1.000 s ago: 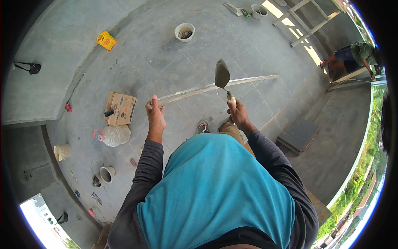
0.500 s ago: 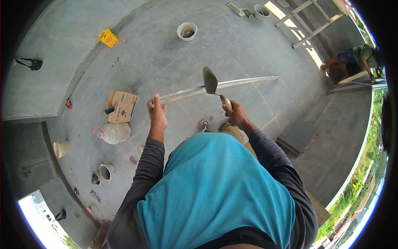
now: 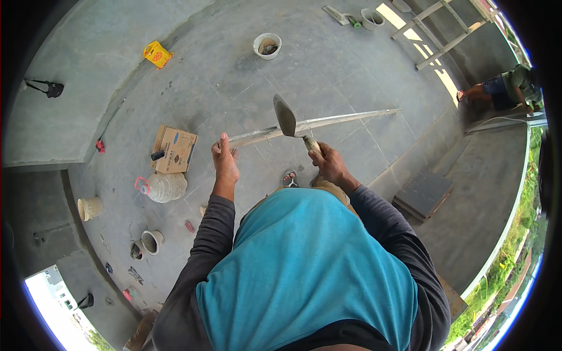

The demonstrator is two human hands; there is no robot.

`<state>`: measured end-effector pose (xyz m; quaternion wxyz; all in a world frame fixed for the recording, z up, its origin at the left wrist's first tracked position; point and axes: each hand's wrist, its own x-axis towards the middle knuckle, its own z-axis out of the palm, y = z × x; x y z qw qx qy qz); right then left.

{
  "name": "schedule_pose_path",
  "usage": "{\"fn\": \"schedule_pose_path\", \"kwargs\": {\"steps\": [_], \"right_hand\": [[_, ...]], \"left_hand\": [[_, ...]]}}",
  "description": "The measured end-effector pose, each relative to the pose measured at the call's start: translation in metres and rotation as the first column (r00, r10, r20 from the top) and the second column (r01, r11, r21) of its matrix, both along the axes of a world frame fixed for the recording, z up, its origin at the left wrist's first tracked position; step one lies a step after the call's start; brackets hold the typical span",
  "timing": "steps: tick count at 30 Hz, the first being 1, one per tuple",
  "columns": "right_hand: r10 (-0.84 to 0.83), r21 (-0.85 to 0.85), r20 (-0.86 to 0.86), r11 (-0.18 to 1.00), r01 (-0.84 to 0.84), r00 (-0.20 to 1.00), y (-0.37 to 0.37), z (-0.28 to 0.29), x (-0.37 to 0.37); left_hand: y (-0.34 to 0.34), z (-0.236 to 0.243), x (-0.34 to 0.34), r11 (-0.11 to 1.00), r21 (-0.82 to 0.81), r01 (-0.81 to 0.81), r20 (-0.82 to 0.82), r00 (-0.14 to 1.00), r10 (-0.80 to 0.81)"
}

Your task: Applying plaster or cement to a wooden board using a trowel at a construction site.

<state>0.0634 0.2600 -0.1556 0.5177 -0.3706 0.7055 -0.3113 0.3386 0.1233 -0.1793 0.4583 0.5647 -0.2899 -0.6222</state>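
My left hand (image 3: 224, 159) grips the near end of a long straight metal bar (image 3: 328, 122) that stretches right across the grey tiled floor (image 3: 234, 76). My right hand (image 3: 329, 162) holds a pointed trowel (image 3: 287, 116) by its handle. The grey blade points up and lies against the bar near its left part. A blue cloth on my head and chest hides the lower part of the view. A sandalled foot (image 3: 288, 178) shows between my arms.
A cardboard box (image 3: 174, 149), a large plastic jug (image 3: 164, 186), two small cups (image 3: 89, 207) and a white bucket (image 3: 267, 44) stand on the floor. A yellow can (image 3: 157, 54) lies at the wall. Dark tiles (image 3: 422, 193) are stacked right. Another person (image 3: 503, 86) crouches far right by a ladder (image 3: 439, 26).
The trowel in my right hand has slid left along the bar, from near its middle toward my left hand. My left hand keeps its grip in place.
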Motion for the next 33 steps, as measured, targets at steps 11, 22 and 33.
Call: {"fn": "schedule_pose_path", "kwargs": {"steps": [11, 22, 33], "right_hand": [[0.074, -0.041, -0.019, 0.996, -0.075, 0.997, -0.004, 0.007, 0.009], [-0.09, -0.02, 0.098, 0.996, 0.092, 0.991, -0.013, 0.016, 0.021], [-0.145, 0.036, 0.069, 0.989, 0.143, 0.987, -0.01, 0.009, 0.013]], "left_hand": [[-0.006, -0.006, -0.002, 1.0, 0.014, 0.007, 0.021, 1.0, -0.007], [-0.011, -0.009, 0.0, 0.999, 0.046, 0.005, 0.031, 1.0, -0.006], [-0.013, -0.015, 0.001, 1.0, 0.029, 0.008, 0.031, 0.999, -0.009]]}}
